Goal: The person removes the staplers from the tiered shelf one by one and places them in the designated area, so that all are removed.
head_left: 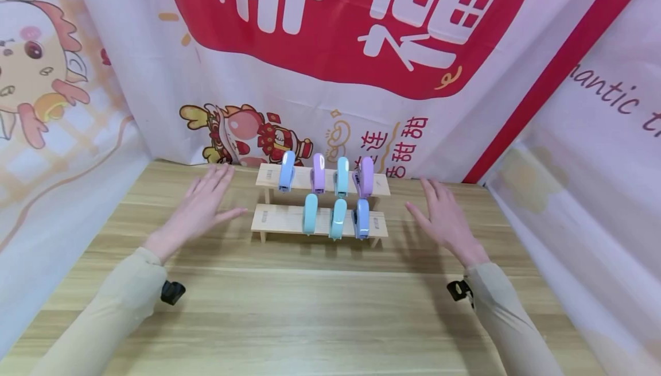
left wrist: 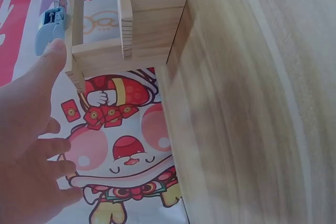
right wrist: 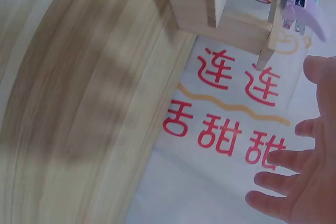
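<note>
Small pastel staplers stand in two rows on a low wooden rack. In the back row are a blue stapler (head_left: 286, 171), a purple stapler (head_left: 318, 174), a teal stapler (head_left: 342, 177) and another purple stapler (head_left: 366, 177). The front row holds a teal stapler (head_left: 310, 214), a second teal one (head_left: 338, 218) and a blue one (head_left: 362, 218). My left hand (head_left: 198, 201) is spread left of the rack, thumb pointing toward it, holding nothing. To the rack's right, my right hand (head_left: 446, 218) is likewise spread and holds nothing. Both wrist views show the fingers apart.
The rack has a back shelf (head_left: 379, 185) and a front shelf (head_left: 279, 221) on short legs, standing on a wood-grain table (head_left: 310, 307). A printed cloth (head_left: 248, 72) hangs right behind it. More cloth walls flank the table on both sides.
</note>
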{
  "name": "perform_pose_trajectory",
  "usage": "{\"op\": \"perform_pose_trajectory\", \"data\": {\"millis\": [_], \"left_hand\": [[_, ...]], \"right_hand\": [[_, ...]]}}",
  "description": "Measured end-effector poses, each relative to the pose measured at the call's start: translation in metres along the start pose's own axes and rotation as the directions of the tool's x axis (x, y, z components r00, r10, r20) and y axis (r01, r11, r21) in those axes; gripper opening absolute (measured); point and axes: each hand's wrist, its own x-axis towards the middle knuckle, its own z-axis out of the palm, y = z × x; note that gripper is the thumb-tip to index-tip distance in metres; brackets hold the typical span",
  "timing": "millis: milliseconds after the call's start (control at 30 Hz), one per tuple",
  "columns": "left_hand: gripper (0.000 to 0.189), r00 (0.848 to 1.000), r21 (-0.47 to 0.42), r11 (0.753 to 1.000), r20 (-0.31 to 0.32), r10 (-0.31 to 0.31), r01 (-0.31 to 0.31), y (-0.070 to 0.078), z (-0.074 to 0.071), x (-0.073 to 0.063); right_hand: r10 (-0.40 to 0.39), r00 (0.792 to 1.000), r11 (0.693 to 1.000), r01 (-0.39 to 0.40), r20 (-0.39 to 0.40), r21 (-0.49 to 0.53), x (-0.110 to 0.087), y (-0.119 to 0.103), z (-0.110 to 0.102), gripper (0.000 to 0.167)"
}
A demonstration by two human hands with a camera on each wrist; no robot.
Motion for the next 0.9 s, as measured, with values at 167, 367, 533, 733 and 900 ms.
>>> {"op": "perform_pose_trajectory", "data": {"millis": [167, 367, 533, 733, 900], "left_hand": [[0.098, 0.999, -0.030, 0.999, -0.004, 0.036, -0.036, 0.001, 0.004, 0.000], [0.098, 0.996, -0.086, 0.993, -0.037, 0.077, -0.080, 0.003, 0.013, -0.001], [0.097, 0.996, -0.115, 0.989, -0.040, 0.084, -0.088, 0.004, 0.019, -0.002], [0.095, 0.997, -0.133, 0.988, -0.023, 0.075, -0.077, 0.007, 0.024, -0.002], [0.095, 0.997, -0.135, 0.988, -0.016, 0.075, -0.077, 0.010, 0.028, -0.003]], "right_hand": [[-0.020, 1.000, 0.999, 0.020, -0.014, 0.031, 0.003, -0.011, -0.004, 0.080], [-0.026, 0.999, 0.997, 0.028, -0.026, 0.076, 0.008, -0.024, -0.009, 0.079], [0.003, 1.000, 0.991, -0.003, 0.002, 0.136, 0.012, -0.035, -0.014, 0.081], [-0.003, 1.000, 0.980, 0.001, 0.010, 0.198, 0.019, -0.048, -0.018, 0.080], [-0.037, 0.999, 0.971, 0.037, -0.001, 0.237, 0.025, -0.057, -0.018, 0.077]]}}
